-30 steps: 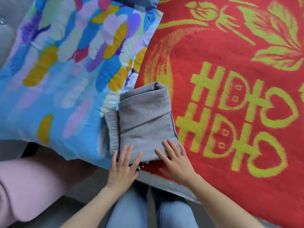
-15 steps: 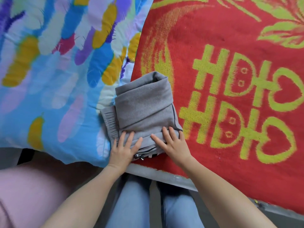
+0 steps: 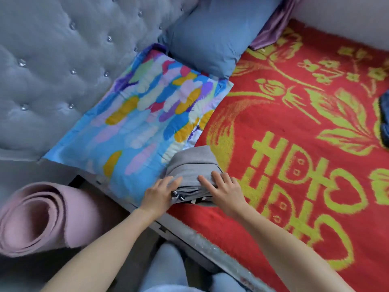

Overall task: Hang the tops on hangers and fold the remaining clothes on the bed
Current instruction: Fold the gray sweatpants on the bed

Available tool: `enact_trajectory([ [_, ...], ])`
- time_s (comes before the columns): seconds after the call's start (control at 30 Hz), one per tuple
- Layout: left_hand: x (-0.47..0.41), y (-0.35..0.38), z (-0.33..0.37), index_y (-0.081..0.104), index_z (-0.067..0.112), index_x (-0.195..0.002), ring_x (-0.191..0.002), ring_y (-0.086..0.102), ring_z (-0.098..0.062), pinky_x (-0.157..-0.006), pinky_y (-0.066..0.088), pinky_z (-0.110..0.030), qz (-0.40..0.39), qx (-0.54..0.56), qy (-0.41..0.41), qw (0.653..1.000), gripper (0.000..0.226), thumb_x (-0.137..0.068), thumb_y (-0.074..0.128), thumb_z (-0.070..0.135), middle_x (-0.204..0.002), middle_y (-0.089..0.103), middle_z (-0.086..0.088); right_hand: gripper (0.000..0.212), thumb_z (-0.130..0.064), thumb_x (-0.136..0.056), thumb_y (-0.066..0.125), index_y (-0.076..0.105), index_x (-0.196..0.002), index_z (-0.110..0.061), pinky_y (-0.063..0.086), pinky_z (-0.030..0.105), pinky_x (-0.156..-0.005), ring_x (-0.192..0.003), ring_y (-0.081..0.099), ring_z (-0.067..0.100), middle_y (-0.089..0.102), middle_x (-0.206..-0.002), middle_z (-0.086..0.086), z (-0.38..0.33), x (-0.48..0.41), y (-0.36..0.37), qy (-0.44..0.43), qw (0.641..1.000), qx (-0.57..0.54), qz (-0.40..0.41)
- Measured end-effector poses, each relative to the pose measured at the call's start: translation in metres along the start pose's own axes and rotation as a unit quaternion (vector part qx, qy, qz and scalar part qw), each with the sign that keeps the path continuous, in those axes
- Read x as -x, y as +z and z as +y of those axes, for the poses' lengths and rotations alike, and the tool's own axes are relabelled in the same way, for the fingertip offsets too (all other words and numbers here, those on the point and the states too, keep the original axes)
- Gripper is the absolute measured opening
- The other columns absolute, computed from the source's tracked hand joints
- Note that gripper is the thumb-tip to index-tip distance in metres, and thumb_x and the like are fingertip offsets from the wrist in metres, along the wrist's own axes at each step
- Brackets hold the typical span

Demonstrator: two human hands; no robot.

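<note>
A folded grey garment (image 3: 192, 163) lies at the near edge of the bed, half on the red blanket (image 3: 294, 154) and half on a colourful pillow (image 3: 145, 123). Dark drawstring tips poke out at its near side. My left hand (image 3: 159, 194) rests flat against the bundle's near left edge, fingers straight. My right hand (image 3: 224, 191) presses flat on its near right part, fingers spread over the cloth. A dark blue piece of clothing (image 3: 384, 121) shows at the right border, mostly cut off.
A grey tufted headboard (image 3: 52, 60) rises on the left, with a blue pillow (image 3: 208, 41) and a purple cloth (image 3: 273, 28) at the bed's head. A rolled pink mat (image 3: 42, 218) stands beside the bed at lower left. My jeans-clad legs are below.
The view has pulled back and tilted up, so the headboard and pillows now show. Both hands stay on the grey bundle's near edge, which looks flatter and more compact.
</note>
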State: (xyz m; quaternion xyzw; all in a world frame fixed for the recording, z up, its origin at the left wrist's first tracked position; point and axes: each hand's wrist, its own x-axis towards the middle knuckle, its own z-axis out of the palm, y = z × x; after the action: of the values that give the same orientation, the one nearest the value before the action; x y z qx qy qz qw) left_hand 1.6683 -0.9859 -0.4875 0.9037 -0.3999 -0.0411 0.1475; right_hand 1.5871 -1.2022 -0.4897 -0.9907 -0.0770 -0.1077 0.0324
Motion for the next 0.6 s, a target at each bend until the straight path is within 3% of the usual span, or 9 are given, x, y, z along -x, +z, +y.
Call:
enact_trajectory([
  [0.07, 0.013, -0.013, 0.01, 0.047, 0.024, -0.115, -0.068, 0.068, -0.022, -0.032, 0.047, -0.028, 0.06, -0.015, -0.024, 0.998, 0.052, -0.065, 0.061, 0.028, -0.102, 0.044, 0.007, 0.075, -0.024, -0.056, 0.078, 0.043, -0.122, -0.026, 0.042, 0.028, -0.047, -0.063, 0.055, 0.024, 0.059, -0.09, 0.007, 0.001, -0.011, -0.022, -0.042, 0.999, -0.004, -0.003],
  [0.13, 0.048, -0.035, 0.031, 0.047, 0.023, -0.116, -0.069, 0.068, -0.021, -0.034, 0.048, -0.029, 0.104, -0.033, -0.073, 0.991, 0.048, -0.068, 0.042, 0.03, -0.101, 0.041, 0.008, 0.076, -0.026, -0.056, 0.079, 0.042, -0.123, -0.026, 0.042, 0.027, -0.045, -0.064, 0.057, 0.024, 0.062, -0.088, 0.008, -0.01, -0.013, -0.055, -0.114, 0.993, 0.01, -0.005],
  [0.2, 0.077, -0.05, 0.044, 0.046, 0.023, -0.117, -0.07, 0.068, -0.02, -0.034, 0.047, -0.026, 0.114, -0.054, -0.107, 0.986, 0.056, -0.064, 0.061, 0.03, -0.101, 0.041, 0.008, 0.079, -0.035, -0.057, 0.081, 0.041, -0.124, -0.026, 0.044, 0.028, -0.046, -0.066, 0.058, 0.025, 0.063, -0.09, 0.009, -0.023, -0.018, -0.079, -0.166, 0.986, 0.018, -0.01],
  [0.27, 0.108, -0.065, 0.058, 0.046, 0.023, -0.118, -0.069, 0.068, -0.019, -0.034, 0.045, -0.024, 0.123, -0.049, -0.149, 0.98, 0.082, -0.046, 0.085, 0.021, -0.101, 0.046, 0.007, 0.087, -0.041, -0.053, 0.083, 0.04, -0.126, -0.026, 0.047, 0.028, -0.047, -0.068, 0.06, 0.026, 0.063, -0.091, 0.009, -0.04, -0.02, -0.094, -0.222, 0.975, 0.014, -0.011],
  [0.33, 0.151, -0.083, 0.075, 0.048, 0.024, -0.117, -0.065, 0.067, -0.016, -0.033, 0.042, -0.021, 0.15, -0.07, -0.22, 0.961, 0.085, -0.041, 0.087, 0.02, -0.095, 0.06, 0.005, 0.095, -0.039, -0.045, 0.086, 0.04, -0.127, -0.025, 0.048, 0.029, -0.047, -0.068, 0.06, 0.025, 0.064, -0.091, 0.009, -0.071, -0.023, -0.115, -0.289, 0.957, 0.009, -0.021],
  [0.43, 0.208, -0.096, 0.094, 0.046, 0.025, -0.117, -0.062, 0.067, -0.02, -0.035, 0.045, -0.022, 0.187, -0.084, -0.288, 0.935, 0.06, -0.06, 0.065, 0.029, -0.089, 0.065, 0.002, 0.101, -0.039, -0.035, 0.086, 0.042, -0.125, -0.025, 0.047, 0.027, -0.046, -0.068, 0.058, 0.023, 0.064, -0.09, 0.007, -0.118, -0.025, -0.13, -0.372, 0.928, 0.01, -0.027],
  [0.53, 0.27, -0.095, 0.109, 0.048, 0.024, -0.114, -0.062, 0.067, -0.016, -0.039, 0.044, -0.019, 0.201, -0.094, -0.356, 0.908, 0.085, -0.039, 0.087, 0.023, -0.085, 0.067, 0.004, 0.105, -0.04, -0.03, 0.086, 0.043, -0.124, -0.024, 0.045, 0.026, -0.046, -0.067, 0.058, 0.023, 0.062, -0.09, 0.006, -0.172, -0.016, -0.135, -0.445, 0.894, 0.005, -0.051],
  [0.6, 0.313, -0.089, 0.123, 0.048, 0.026, -0.115, -0.061, 0.066, -0.012, -0.039, 0.043, -0.018, 0.193, -0.09, -0.406, 0.889, 0.097, -0.028, 0.09, 0.022, -0.085, 0.067, 0.006, 0.105, -0.041, -0.029, 0.085, 0.043, -0.123, -0.024, 0.046, 0.025, -0.047, -0.066, 0.06, 0.022, 0.062, -0.089, 0.005, -0.211, -0.002, -0.135, -0.492, 0.868, -0.002, -0.065],
])
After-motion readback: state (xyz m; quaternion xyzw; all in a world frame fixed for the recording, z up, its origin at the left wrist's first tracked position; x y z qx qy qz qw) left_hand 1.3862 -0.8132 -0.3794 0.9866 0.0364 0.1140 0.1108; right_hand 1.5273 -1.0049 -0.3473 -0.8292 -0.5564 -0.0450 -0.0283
